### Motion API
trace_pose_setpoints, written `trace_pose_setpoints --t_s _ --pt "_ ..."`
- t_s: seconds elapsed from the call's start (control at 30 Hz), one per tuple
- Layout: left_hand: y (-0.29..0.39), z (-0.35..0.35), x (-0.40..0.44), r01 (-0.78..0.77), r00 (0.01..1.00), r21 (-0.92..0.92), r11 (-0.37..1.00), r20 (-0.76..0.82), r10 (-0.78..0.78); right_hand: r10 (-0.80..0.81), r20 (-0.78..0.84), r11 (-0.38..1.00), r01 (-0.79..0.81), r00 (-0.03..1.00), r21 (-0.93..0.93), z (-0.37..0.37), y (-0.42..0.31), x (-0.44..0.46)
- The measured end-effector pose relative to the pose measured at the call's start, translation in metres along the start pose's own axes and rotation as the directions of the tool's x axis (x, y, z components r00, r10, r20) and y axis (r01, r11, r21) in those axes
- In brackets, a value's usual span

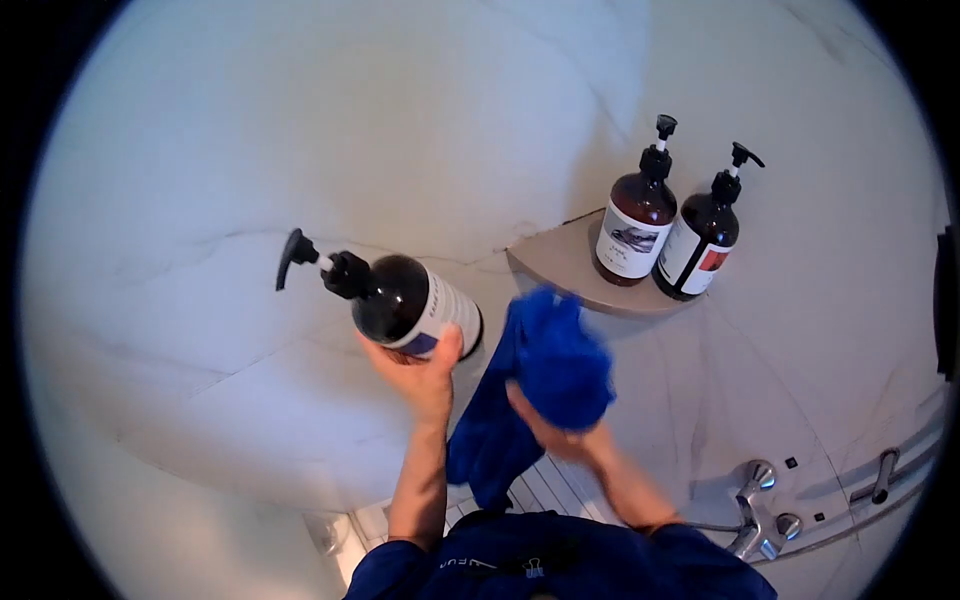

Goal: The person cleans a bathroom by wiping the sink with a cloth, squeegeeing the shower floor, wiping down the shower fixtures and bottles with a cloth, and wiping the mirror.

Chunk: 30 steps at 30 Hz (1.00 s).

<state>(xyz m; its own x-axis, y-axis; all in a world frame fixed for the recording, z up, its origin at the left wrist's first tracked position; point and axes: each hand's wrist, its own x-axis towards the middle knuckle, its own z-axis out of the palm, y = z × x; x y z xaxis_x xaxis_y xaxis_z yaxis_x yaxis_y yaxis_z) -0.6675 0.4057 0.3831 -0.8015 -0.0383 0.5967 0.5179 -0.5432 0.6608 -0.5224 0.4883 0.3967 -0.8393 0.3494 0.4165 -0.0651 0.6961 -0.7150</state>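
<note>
My left hand (418, 376) is wrapped round a dark pump bottle (395, 300) with a white label. The bottle is tilted, its black pump head pointing up and left. In my right hand (560, 435) is a bunched blue cloth (563, 365), part of it hanging down toward my body; the cloth covers most of my fingers. Bottle and cloth are apart. Beyond the cloth, two more brown pump bottles, one with a grey picture on its label (632, 235) and one with a red patch (700, 245), stand upright side by side on a corner shelf (560, 262).
Pale marbled wall panels (300, 130) surround the corner. At lower right, a chrome mixer tap (760, 515) and a rail with a handle (882, 475) project from the wall. A slatted white surface (545, 490) shows below my hands.
</note>
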Motion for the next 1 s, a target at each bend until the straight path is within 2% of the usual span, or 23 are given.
trace_pose_setpoints --t_s 0.03,0.07,0.1,0.13,0.2,0.23,0.27,0.33,0.37,0.4,0.43,0.47,0.5,0.6,0.63,0.67,0.7,0.77,0.8,0.87,0.9,0.97,1.0 --pt "0.007 0.006 0.005 0.009 1.000 -0.003 1.000 0.012 -0.009 -0.531 -0.045 0.735 0.432 0.846 -0.523 0.006 0.044 0.020" --pt "0.013 0.012 0.011 0.031 0.999 -0.020 0.999 0.045 -0.030 -0.374 -0.047 0.850 0.322 0.926 -0.418 0.014 0.082 0.041" --pt "0.016 0.019 0.015 0.051 0.996 -0.039 0.998 0.077 -0.048 -0.083 0.007 0.947 0.081 0.997 -0.310 -0.014 0.052 0.074" --pt "0.015 0.028 0.019 0.054 0.995 -0.044 0.998 0.088 -0.050 -0.056 0.032 0.605 0.060 0.998 -0.794 -0.028 0.038 0.090" --pt "0.012 0.051 0.025 0.104 0.982 -0.074 0.992 0.164 -0.091 -0.317 -0.136 0.559 0.069 0.939 -0.826 -0.018 0.044 0.086" --pt "0.010 0.064 0.027 0.144 0.971 -0.124 0.982 0.211 -0.116 -0.321 -0.137 0.550 0.067 0.937 -0.832 -0.020 0.045 0.076" --pt "0.000 0.074 0.029 0.150 0.961 -0.107 0.983 0.250 -0.119 -0.299 -0.153 0.621 0.070 0.942 -0.781 -0.026 0.040 0.059" --pt "-0.029 0.093 0.030 0.046 0.962 0.003 0.999 0.268 -0.045 -0.267 -0.124 0.694 0.101 0.956 -0.713 -0.045 0.026 0.023" --pt "-0.038 0.100 0.028 -0.085 0.959 0.127 0.988 0.279 0.047 -0.255 -0.081 0.703 0.127 0.964 -0.700 -0.053 0.023 0.004" --pt "-0.039 0.105 0.026 -0.206 0.942 0.224 0.952 0.307 0.132 -0.186 -0.148 0.809 0.066 0.971 -0.584 -0.053 0.033 -0.016" --pt "-0.040 0.111 0.024 -0.236 0.936 0.265 0.935 0.320 0.146 -0.101 -0.202 0.895 0.000 0.974 -0.447 -0.049 0.047 -0.037" --pt "-0.042 0.116 0.021 -0.265 0.929 0.305 0.915 0.336 0.157 0.058 -0.305 0.997 -0.068 0.951 -0.023 -0.044 0.059 -0.054" --pt "-0.045 0.121 0.020 -0.255 0.929 0.302 0.918 0.341 0.146 0.242 -0.329 0.909 -0.094 0.913 0.407 -0.036 0.076 -0.076" --pt "-0.051 0.131 0.016 -0.331 0.920 0.378 0.865 0.333 0.207 0.259 -0.272 0.960 -0.216 0.927 0.180 0.038 0.186 -0.167" --pt "-0.050 0.135 0.015 -0.336 0.921 0.407 0.849 0.333 0.204 0.726 -0.165 0.569 -0.448 0.668 0.690 0.048 0.176 -0.173" --pt "-0.050 0.138 0.013 -0.339 0.921 0.438 0.832 0.334 0.200 0.927 0.200 -0.071 -0.376 0.318 0.924 0.053 0.170 -0.177" --pt "-0.052 0.141 0.013 -0.337 0.920 0.439 0.833 0.344 0.191 0.929 0.205 -0.081 -0.371 0.308 0.925 0.054 0.171 -0.184" --pt "-0.055 0.144 0.011 -0.425 0.892 0.430 0.797 0.350 0.286 0.810 0.234 0.094 -0.513 0.537 0.853 0.050 0.178 -0.200" --pt "-0.056 0.139 0.004 -0.418 0.891 0.430 0.800 0.363 0.271 0.828 0.319 -0.078 -0.468 0.462 0.880 0.035 0.168 -0.193" --pt "-0.051 0.125 -0.009 -0.302 0.941 0.309 0.902 0.249 0.229 0.834 0.131 0.018 -0.262 0.536 0.965 0.010 0.138 -0.177" --pt "-0.056 0.107 -0.027 -0.449 0.878 0.250 0.858 0.301 0.372 0.804 0.071 0.055 -0.192 0.590 0.980 -0.001 0.134 -0.173" --pt "-0.081 0.058 -0.072 -0.369 0.665 -0.064 0.927 0.678 0.312 0.767 -0.017 0.066 -0.052 0.641 0.996 -0.021 0.114 -0.166" --pt "-0.079 0.053 -0.094 -0.240 0.628 0.053 0.969 0.770 0.114 0.768 -0.050 0.046 0.022 0.639 0.999 -0.032 0.105 -0.160"
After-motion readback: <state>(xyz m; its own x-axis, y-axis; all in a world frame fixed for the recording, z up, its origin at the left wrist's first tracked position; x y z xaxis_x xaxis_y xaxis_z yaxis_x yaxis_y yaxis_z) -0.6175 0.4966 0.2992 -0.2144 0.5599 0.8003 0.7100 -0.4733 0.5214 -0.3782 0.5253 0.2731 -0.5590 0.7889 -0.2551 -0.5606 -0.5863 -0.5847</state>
